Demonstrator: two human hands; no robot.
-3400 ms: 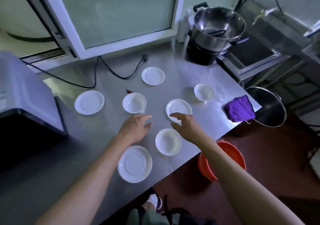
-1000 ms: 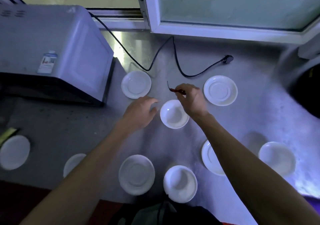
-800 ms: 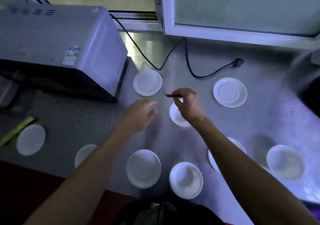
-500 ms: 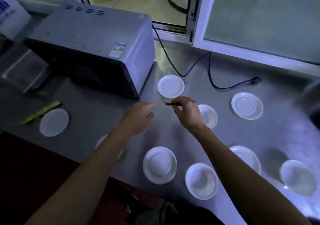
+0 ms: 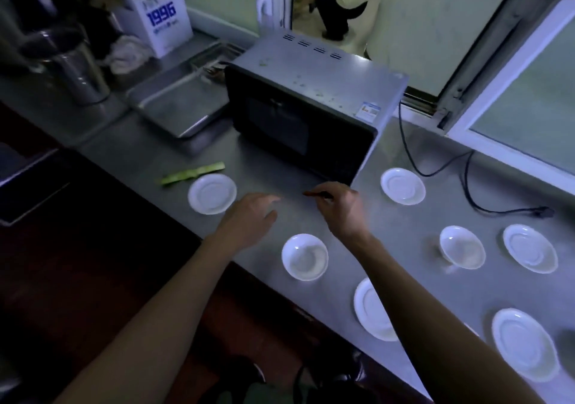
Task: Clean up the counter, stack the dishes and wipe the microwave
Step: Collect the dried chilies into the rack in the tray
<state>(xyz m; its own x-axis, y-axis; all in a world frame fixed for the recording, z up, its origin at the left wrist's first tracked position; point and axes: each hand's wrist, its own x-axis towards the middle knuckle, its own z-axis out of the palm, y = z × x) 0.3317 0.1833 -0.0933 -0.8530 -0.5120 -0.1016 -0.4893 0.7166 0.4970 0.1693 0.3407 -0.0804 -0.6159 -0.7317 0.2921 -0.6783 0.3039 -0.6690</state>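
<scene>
The steel surface carries one microwave with green scraps on its top, and one metal tray to its left whose contents are unclear. Seven white dishes show: five saucers, at and, and two empty bowls, at and. One green vegetable strip lies beside the leftmost saucer. The left hand hovers loosely open, empty. The right hand pinches a thin red scrap before the microwave.
</scene>
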